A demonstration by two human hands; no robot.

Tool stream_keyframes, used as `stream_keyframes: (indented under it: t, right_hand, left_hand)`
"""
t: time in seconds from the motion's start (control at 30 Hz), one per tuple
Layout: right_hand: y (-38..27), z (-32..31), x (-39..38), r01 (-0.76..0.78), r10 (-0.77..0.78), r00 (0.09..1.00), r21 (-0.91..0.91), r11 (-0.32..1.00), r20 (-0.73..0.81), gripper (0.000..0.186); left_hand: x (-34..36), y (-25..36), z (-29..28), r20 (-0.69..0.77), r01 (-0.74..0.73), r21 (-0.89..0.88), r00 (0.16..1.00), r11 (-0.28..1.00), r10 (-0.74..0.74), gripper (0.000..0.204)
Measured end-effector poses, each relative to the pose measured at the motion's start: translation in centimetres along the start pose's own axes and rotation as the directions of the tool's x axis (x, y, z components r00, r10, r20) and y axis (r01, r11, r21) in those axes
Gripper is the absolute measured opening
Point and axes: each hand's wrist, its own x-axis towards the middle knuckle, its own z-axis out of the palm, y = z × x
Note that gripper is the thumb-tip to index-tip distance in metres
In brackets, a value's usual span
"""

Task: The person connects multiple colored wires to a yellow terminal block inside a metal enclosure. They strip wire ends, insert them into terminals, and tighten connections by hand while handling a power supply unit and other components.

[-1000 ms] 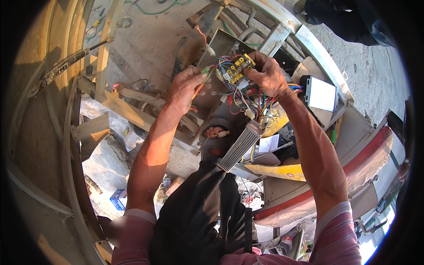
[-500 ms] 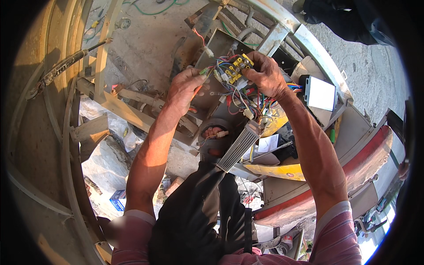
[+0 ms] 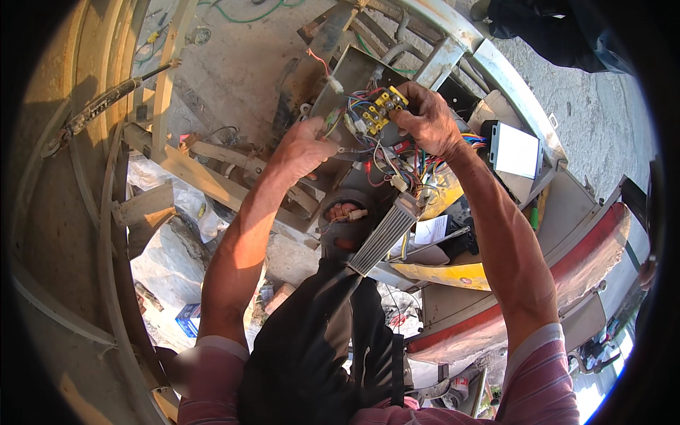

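My right hand [image 3: 429,122] grips the right end of a yellow terminal block [image 3: 384,111] with metal screws along it. Many thin coloured wires run from the block into a tangled wiring bundle [image 3: 397,166] below. Left of the block, my left hand [image 3: 309,147] is closed in a pinch on a wire; its fingers partly hide it. A metal cable lug [image 3: 350,149] lies at my thumb tip. A small green connector [image 3: 333,119] sits just above my fingers, and a pale ring-shaped piece [image 3: 305,110] shows beyond them.
A finned metal box [image 3: 386,237] hangs below the wires, near my knee. A silver module [image 3: 513,150] stands to the right on a curved metal frame [image 3: 506,78]. Beams [image 3: 188,177] cross at left. Another person's dark-clothed legs [image 3: 549,32] are at the top right.
My left hand has shifted slightly down, off the green connector and to the cable lug. An orange piece beneath it no longer shows. My right hand and the terminal block stay nearly still.
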Motion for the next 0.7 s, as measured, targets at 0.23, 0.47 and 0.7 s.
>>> stream_keyframes:
  t: [0.23, 0.47, 0.7]
  right_hand:
    - [0.1, 0.1, 0.0, 0.004, -0.005, 1.000, -0.016, 1.000, -0.004, 0.039]
    - [0.2, -0.1, 0.0, -0.011, 0.012, 1.000, -0.023, 1.000, 0.015, 0.030]
    - [0.1, -0.2, 0.0, -0.008, 0.008, 1.000, -0.032, 0.999, 0.004, 0.039]
  left_hand:
    - [-0.5, 0.6, 0.2, -0.060, -0.056, 0.119, 0.996, 0.991, 0.063, 0.026]
    - [-1.2, 1.3, 0.5, -0.183, -0.144, 0.260, 0.964, 0.955, 0.195, 0.025]
    - [-1.1, 0.6, 0.3, -0.166, -0.121, 0.251, 0.972, 0.960, 0.166, 0.032]
